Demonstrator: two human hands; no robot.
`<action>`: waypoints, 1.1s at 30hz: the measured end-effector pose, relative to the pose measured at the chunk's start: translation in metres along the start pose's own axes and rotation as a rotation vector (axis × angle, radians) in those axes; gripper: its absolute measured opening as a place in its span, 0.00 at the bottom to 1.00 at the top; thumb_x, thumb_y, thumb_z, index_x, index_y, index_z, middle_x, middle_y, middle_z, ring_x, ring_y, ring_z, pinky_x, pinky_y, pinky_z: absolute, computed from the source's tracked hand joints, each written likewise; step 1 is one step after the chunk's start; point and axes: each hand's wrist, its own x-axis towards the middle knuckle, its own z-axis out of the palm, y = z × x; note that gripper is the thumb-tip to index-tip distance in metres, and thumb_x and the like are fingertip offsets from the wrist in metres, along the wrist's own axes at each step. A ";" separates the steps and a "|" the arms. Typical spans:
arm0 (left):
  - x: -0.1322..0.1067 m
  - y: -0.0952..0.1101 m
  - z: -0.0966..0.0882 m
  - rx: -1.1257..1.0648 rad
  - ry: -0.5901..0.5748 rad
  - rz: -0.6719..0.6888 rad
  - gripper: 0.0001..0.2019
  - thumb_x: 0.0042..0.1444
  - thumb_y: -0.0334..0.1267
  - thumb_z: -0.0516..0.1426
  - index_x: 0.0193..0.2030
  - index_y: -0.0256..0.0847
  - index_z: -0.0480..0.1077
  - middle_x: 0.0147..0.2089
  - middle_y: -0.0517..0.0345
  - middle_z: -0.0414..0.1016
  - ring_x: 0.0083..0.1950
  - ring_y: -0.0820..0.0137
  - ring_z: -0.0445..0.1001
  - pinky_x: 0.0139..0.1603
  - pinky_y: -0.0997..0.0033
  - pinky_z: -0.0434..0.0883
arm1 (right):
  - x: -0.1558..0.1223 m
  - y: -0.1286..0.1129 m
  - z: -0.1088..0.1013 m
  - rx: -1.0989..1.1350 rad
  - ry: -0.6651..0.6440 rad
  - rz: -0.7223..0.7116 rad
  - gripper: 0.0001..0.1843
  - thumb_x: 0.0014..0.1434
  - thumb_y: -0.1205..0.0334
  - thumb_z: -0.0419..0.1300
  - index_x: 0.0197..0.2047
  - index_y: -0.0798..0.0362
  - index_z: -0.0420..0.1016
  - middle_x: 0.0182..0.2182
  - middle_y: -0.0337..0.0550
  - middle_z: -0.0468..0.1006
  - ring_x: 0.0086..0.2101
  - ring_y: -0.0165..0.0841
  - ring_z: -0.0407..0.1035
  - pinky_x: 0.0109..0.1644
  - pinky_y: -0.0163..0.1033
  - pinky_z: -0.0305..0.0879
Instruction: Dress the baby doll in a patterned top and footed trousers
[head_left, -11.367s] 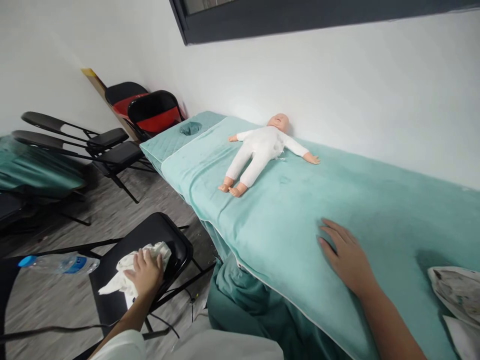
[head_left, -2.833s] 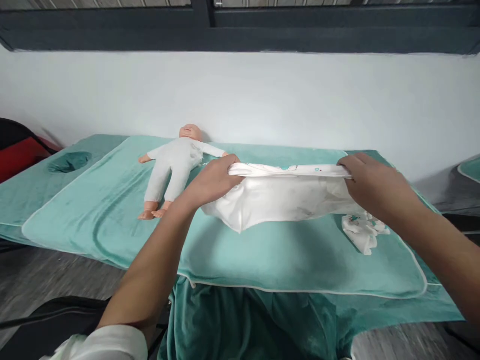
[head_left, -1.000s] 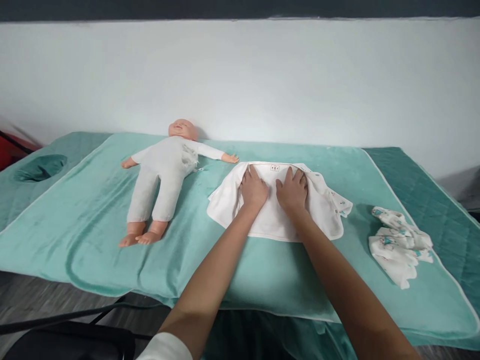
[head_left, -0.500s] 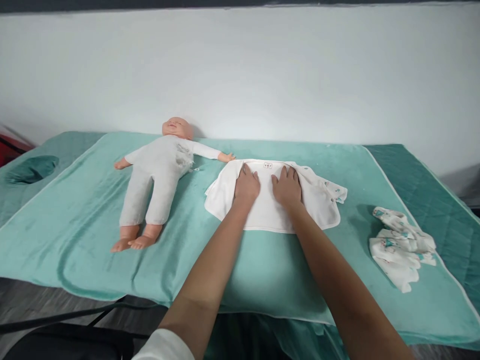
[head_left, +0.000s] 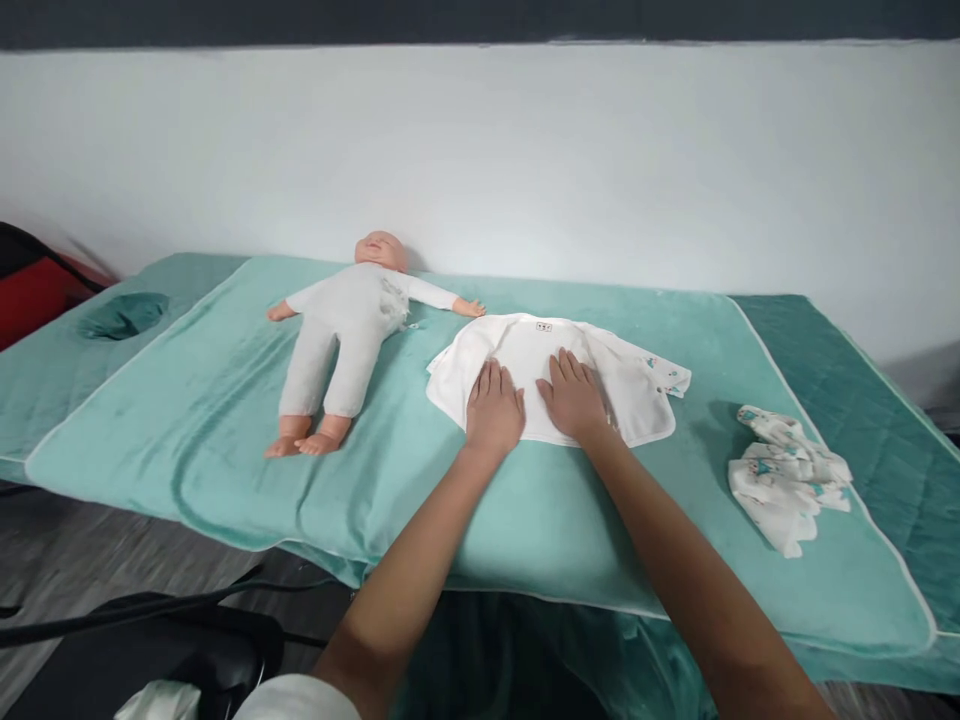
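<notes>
A small white garment (head_left: 544, 350) lies spread on the teal blanket (head_left: 225, 420) that covers a bed. My left hand (head_left: 493, 410) rests flat on the garment's near hem, fingers stretched out. Beside it, my right hand (head_left: 572, 394) also presses flat on the cloth, fingers apart. Neither hand grips anything. A baby doll (head_left: 341, 325) in a white suit lies on its back to the left of the garment, one arm reaching toward it. A crumpled patterned white cloth (head_left: 784, 475) sits on the blanket to the right.
The bed runs along a white wall. A round face hole (head_left: 120, 313) shows at its left end. A red-and-black chair (head_left: 30, 290) stands far left. A black chair (head_left: 187, 650) with a white cloth (head_left: 154, 700) is below left, on a grey floor.
Both hands have slid from the garment's collar area down toward its near hem, still flat on it. Earlier the garment was held up in the air and then laid down.
</notes>
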 end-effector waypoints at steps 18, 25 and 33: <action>0.005 -0.124 -0.006 -0.449 0.404 -0.362 0.13 0.59 0.33 0.54 0.48 0.36 0.73 0.52 0.42 0.77 0.58 0.56 0.71 0.64 0.52 0.66 | -0.159 -0.041 -0.008 0.011 0.136 -0.146 0.36 0.72 0.50 0.48 0.75 0.61 0.47 0.73 0.58 0.49 0.72 0.46 0.45 0.71 0.56 0.52; 0.029 -0.142 0.002 -0.572 0.406 -0.362 0.04 0.60 0.38 0.55 0.38 0.43 0.70 0.44 0.54 0.77 0.47 0.64 0.73 0.52 0.63 0.68 | -0.094 -0.051 -0.016 0.095 0.026 -0.139 0.31 0.73 0.58 0.40 0.72 0.68 0.54 0.72 0.58 0.51 0.72 0.43 0.44 0.73 0.51 0.49; 0.047 -0.152 0.000 -0.654 0.546 -0.406 0.03 0.63 0.38 0.54 0.39 0.42 0.65 0.32 0.61 0.70 0.35 0.70 0.69 0.38 0.71 0.63 | 0.069 -0.073 0.012 0.053 -0.099 -0.120 0.34 0.72 0.54 0.41 0.73 0.70 0.52 0.73 0.60 0.50 0.72 0.46 0.43 0.73 0.51 0.41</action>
